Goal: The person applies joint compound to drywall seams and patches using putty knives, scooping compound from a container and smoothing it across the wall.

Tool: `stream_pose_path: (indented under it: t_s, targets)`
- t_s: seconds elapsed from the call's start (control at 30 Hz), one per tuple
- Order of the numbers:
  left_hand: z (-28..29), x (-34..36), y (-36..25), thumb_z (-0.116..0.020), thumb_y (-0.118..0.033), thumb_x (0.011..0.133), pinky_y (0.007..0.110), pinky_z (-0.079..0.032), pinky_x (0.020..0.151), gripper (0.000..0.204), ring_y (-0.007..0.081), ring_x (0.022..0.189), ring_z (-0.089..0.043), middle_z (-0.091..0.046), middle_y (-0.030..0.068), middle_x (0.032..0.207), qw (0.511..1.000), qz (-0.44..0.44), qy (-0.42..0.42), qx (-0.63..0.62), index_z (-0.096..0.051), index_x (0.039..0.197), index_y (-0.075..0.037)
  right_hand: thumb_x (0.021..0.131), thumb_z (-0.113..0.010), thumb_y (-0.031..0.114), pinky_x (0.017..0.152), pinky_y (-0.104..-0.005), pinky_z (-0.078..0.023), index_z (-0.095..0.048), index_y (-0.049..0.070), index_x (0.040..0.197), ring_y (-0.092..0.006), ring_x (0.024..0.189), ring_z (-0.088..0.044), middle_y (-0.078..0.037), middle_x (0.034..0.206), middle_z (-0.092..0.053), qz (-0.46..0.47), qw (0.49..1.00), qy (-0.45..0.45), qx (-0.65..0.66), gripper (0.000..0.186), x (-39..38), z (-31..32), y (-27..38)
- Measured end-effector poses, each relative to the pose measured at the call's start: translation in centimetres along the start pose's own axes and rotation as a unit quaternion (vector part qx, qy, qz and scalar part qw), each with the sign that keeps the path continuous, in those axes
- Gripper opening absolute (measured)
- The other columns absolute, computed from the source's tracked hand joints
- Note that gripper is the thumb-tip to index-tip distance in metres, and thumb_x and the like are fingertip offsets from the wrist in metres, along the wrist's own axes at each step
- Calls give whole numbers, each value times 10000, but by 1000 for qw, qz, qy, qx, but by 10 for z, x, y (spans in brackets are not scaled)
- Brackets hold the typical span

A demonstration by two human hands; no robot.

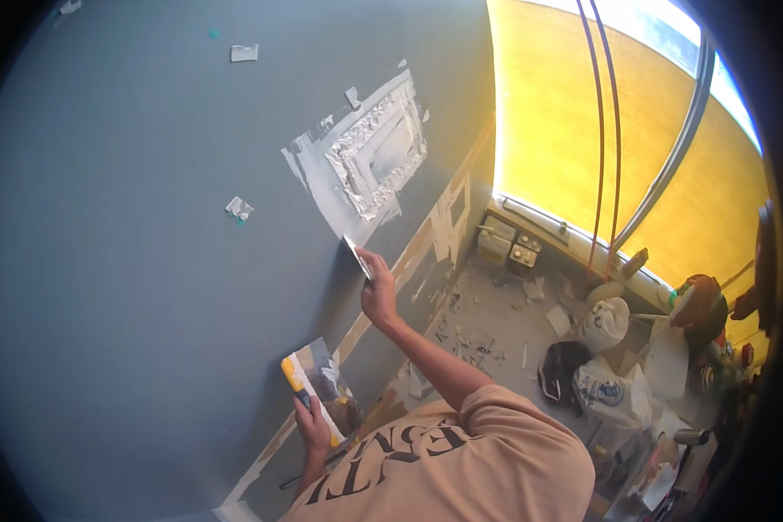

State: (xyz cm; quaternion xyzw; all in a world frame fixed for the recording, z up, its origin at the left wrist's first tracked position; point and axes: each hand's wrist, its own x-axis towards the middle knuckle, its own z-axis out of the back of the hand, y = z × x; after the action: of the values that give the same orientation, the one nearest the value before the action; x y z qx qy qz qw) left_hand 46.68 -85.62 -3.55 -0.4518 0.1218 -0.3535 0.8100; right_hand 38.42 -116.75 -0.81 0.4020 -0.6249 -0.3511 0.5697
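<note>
My right hand is closed on a narrow scraper, its blade at the wall just below a white filler patch. The patch has a rough raised rectangular ridge around a smoother middle and smears along its left side. Lower down, my left hand grips a wide blade tool with a yellow edge and a dark grip, with white and dark material on its blade.
The blue-grey wall has small patches and pale strips. At right are a yellow panel with hanging cords, containers, and piled bags and tools on the debris-strewn floor.
</note>
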Motion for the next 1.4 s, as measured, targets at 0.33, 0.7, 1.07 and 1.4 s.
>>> stream_pose_path:
  t_s: [0.33, 0.7, 1.07, 1.4]
  targets:
    - [7, -3, 3, -497, -271, 1078, 472, -470, 911, 517, 422, 1056, -616, -606, 297, 1161, 1000, -10, 1, -13, -382, 1430, 90, 765, -412, -153, 854, -451, -524, -578, 52, 1335, -426, 989, -686, -270, 1036, -696, -22, 986, -76, -148, 628, 172, 81, -92]
    - [1, -9, 9, -492, -265, 1082, 454, -456, 943, 525, 396, 1086, -595, -581, 286, 1207, 999, 12, -24, -19, -366, 1444, 93, 700, -399, -206, 965, -373, -490, -612, 33, 1268, -371, 1066, -637, -214, 1164, -642, -8, 998, -58, -23, 652, 42, -11, -28]
    - [-69, 62, -32, -537, -163, 1056, 360, -461, 1010, 489, 225, 1165, -584, -585, 127, 1286, 912, 23, 176, -370, -385, 1490, 6, 938, -480, -30, 1190, -437, -371, -550, 122, 1445, -318, 1376, -498, -163, 1496, -502, 322, 855, 406, -4, 534, -5, 139, 87]
    - [-142, 112, -130, -545, -261, 1060, 334, -522, 966, 438, 167, 1088, -638, -646, 58, 1197, 778, 123, 368, -494, -461, 1433, -49, 899, -571, 66, 1231, -484, -343, -521, 195, 1465, -301, 1429, -419, -125, 1526, -430, 455, 746, 442, -203, 583, 6, 229, 54]
